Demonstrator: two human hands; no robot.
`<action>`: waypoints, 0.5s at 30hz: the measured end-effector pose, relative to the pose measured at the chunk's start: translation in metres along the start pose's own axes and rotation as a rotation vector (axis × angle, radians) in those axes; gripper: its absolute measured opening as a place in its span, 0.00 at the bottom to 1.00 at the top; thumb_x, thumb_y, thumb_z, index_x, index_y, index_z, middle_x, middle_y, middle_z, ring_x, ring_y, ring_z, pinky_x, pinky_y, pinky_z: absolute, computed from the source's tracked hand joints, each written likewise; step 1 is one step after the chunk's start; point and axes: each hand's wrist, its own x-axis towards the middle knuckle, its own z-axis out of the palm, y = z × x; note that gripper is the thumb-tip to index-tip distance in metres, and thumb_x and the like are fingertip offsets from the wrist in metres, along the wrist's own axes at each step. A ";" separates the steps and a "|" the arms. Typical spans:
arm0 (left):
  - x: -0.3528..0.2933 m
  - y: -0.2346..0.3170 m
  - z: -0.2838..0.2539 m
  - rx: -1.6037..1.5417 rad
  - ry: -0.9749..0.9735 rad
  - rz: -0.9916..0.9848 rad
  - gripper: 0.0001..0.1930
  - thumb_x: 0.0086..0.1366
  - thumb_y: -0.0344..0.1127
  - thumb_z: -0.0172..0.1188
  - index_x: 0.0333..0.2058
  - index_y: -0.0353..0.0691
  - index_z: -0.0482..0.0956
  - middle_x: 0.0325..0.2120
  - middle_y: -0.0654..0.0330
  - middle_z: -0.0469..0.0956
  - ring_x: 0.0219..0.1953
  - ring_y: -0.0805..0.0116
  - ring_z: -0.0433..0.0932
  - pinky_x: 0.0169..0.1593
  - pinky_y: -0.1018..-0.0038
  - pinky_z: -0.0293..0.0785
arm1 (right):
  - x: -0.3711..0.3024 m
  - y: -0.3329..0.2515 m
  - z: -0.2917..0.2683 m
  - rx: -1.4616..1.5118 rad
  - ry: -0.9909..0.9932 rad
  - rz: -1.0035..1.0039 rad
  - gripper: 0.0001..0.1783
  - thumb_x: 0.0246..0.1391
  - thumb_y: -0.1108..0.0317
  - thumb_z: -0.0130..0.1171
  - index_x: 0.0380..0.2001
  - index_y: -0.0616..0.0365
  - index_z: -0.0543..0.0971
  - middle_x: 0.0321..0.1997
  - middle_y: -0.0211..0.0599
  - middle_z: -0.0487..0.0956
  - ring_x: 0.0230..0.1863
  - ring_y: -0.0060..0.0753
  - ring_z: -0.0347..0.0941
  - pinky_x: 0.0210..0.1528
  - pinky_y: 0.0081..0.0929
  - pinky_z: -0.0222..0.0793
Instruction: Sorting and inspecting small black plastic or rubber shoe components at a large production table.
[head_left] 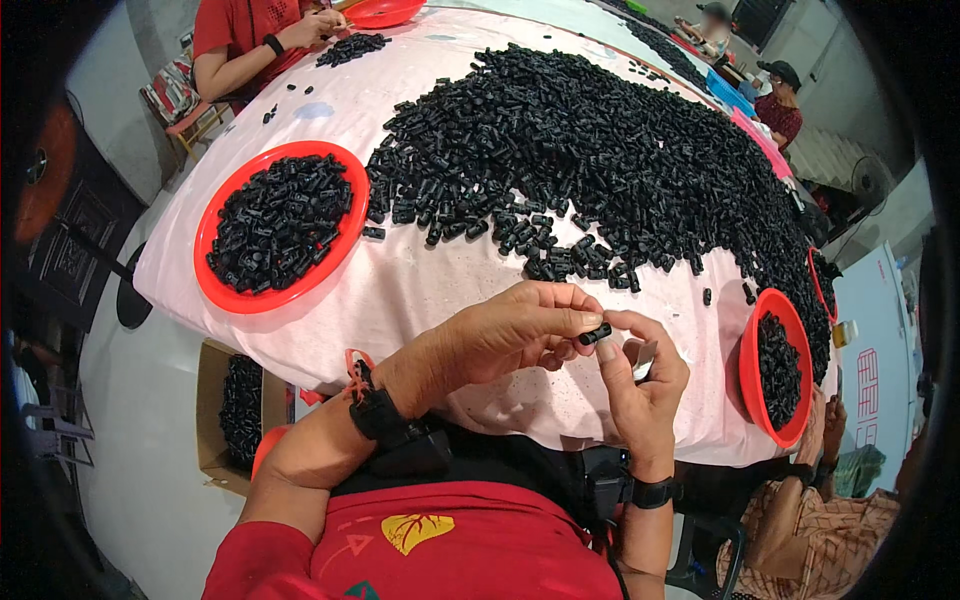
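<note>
Above the table's near edge, a small black cylindrical plastic part is held between both hands. My left hand pinches it with thumb and forefinger, the other fingers curled beneath. The thumb and forefinger of my right hand meet the part's near end. A small flat, pale, blade-like piece juts from the curled fingers of my right hand; its exact kind is unclear. Just beyond my hands spreads a large pile of similar black parts.
Red bowls of black parts stand at the left and right on the pink-white cloth. A cardboard box of black parts sits below at left. Several people work around the table; one person's arm is close at right.
</note>
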 end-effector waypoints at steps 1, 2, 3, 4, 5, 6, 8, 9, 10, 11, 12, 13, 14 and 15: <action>0.000 0.000 -0.001 -0.004 -0.003 -0.016 0.11 0.64 0.41 0.57 0.42 0.43 0.73 0.30 0.71 0.73 0.30 0.83 0.69 0.33 0.84 0.62 | 0.000 0.000 0.001 0.000 0.001 -0.001 0.10 0.52 0.72 0.62 0.38 0.60 0.78 0.23 0.28 0.78 0.20 0.11 0.66 0.22 0.12 0.59; 0.000 0.000 -0.002 -0.008 -0.005 -0.031 0.11 0.65 0.41 0.57 0.42 0.43 0.73 0.30 0.71 0.73 0.29 0.83 0.69 0.33 0.84 0.62 | 0.000 0.000 0.002 0.012 0.024 0.003 0.09 0.52 0.72 0.62 0.37 0.60 0.78 0.22 0.27 0.77 0.20 0.11 0.65 0.22 0.12 0.59; 0.001 0.000 -0.001 -0.007 -0.007 -0.031 0.11 0.65 0.41 0.57 0.42 0.43 0.73 0.30 0.71 0.73 0.29 0.83 0.69 0.33 0.84 0.62 | 0.000 0.001 0.003 0.023 0.048 0.008 0.08 0.52 0.72 0.62 0.36 0.60 0.78 0.21 0.25 0.75 0.20 0.10 0.64 0.22 0.12 0.58; 0.001 0.002 0.001 -0.021 -0.004 -0.005 0.12 0.65 0.40 0.57 0.43 0.42 0.73 0.30 0.71 0.73 0.29 0.83 0.68 0.33 0.85 0.62 | 0.000 0.003 0.004 0.022 0.049 0.007 0.08 0.52 0.72 0.62 0.36 0.60 0.78 0.21 0.25 0.75 0.20 0.10 0.64 0.22 0.12 0.58; 0.001 0.003 0.003 -0.034 -0.001 0.021 0.12 0.65 0.39 0.57 0.44 0.41 0.73 0.29 0.72 0.73 0.29 0.84 0.68 0.33 0.85 0.62 | -0.001 0.004 0.005 0.037 0.101 0.018 0.07 0.52 0.72 0.62 0.35 0.60 0.78 0.19 0.23 0.73 0.20 0.09 0.63 0.21 0.12 0.56; 0.001 0.002 0.004 -0.034 -0.001 0.021 0.12 0.65 0.39 0.57 0.44 0.41 0.73 0.29 0.72 0.73 0.29 0.84 0.68 0.33 0.85 0.62 | -0.001 0.005 0.006 0.052 0.152 0.029 0.06 0.52 0.71 0.62 0.34 0.60 0.78 0.18 0.22 0.72 0.20 0.09 0.61 0.21 0.12 0.55; 0.002 0.000 0.007 0.099 0.017 0.135 0.14 0.64 0.37 0.58 0.47 0.40 0.74 0.29 0.72 0.74 0.29 0.85 0.67 0.33 0.86 0.63 | 0.000 0.003 0.008 0.045 0.185 0.023 0.06 0.52 0.71 0.63 0.33 0.60 0.78 0.17 0.20 0.70 0.19 0.08 0.60 0.21 0.11 0.54; 0.002 0.000 0.006 0.099 0.019 0.136 0.14 0.64 0.37 0.58 0.47 0.40 0.74 0.29 0.72 0.74 0.29 0.85 0.67 0.33 0.86 0.63 | 0.000 0.002 0.009 0.041 0.216 0.016 0.06 0.52 0.71 0.63 0.33 0.60 0.78 0.16 0.19 0.69 0.19 0.07 0.59 0.21 0.11 0.53; 0.003 -0.001 0.004 0.097 0.028 0.134 0.14 0.64 0.36 0.59 0.47 0.40 0.74 0.29 0.72 0.74 0.29 0.86 0.67 0.34 0.86 0.64 | -0.001 0.001 0.010 0.042 0.215 0.015 0.06 0.52 0.71 0.63 0.33 0.60 0.78 0.16 0.19 0.69 0.19 0.07 0.59 0.21 0.11 0.53; 0.003 -0.002 0.003 0.095 0.037 0.131 0.15 0.63 0.36 0.60 0.47 0.39 0.75 0.29 0.72 0.74 0.29 0.86 0.67 0.34 0.86 0.64 | -0.003 0.000 0.010 0.007 0.189 0.019 0.07 0.51 0.70 0.64 0.32 0.60 0.78 0.16 0.19 0.69 0.19 0.08 0.59 0.20 0.11 0.53; 0.003 -0.002 0.002 0.095 0.037 0.131 0.15 0.63 0.36 0.60 0.47 0.39 0.75 0.29 0.72 0.74 0.29 0.86 0.67 0.34 0.86 0.64 | -0.004 -0.001 0.011 -0.029 0.163 0.022 0.07 0.51 0.70 0.64 0.31 0.60 0.78 0.16 0.19 0.69 0.18 0.08 0.59 0.20 0.11 0.52; 0.002 -0.003 0.001 0.105 0.032 0.147 0.14 0.63 0.36 0.59 0.46 0.39 0.76 0.30 0.72 0.74 0.29 0.86 0.67 0.34 0.86 0.64 | -0.003 -0.004 0.011 -0.036 0.142 0.009 0.08 0.50 0.69 0.66 0.29 0.60 0.77 0.15 0.21 0.70 0.17 0.08 0.61 0.19 0.11 0.54; 0.002 -0.004 0.001 0.116 0.026 0.163 0.13 0.64 0.37 0.59 0.45 0.39 0.76 0.30 0.72 0.74 0.29 0.86 0.67 0.34 0.86 0.64 | -0.003 -0.005 0.010 -0.035 0.141 0.009 0.08 0.50 0.69 0.66 0.29 0.60 0.77 0.15 0.21 0.70 0.17 0.08 0.61 0.19 0.11 0.54; 0.003 -0.004 0.001 0.115 0.024 0.162 0.13 0.64 0.37 0.59 0.45 0.39 0.76 0.30 0.72 0.74 0.29 0.86 0.67 0.34 0.86 0.64 | -0.004 -0.004 0.008 -0.049 0.122 0.007 0.08 0.50 0.69 0.66 0.29 0.60 0.77 0.16 0.22 0.72 0.18 0.09 0.62 0.19 0.11 0.56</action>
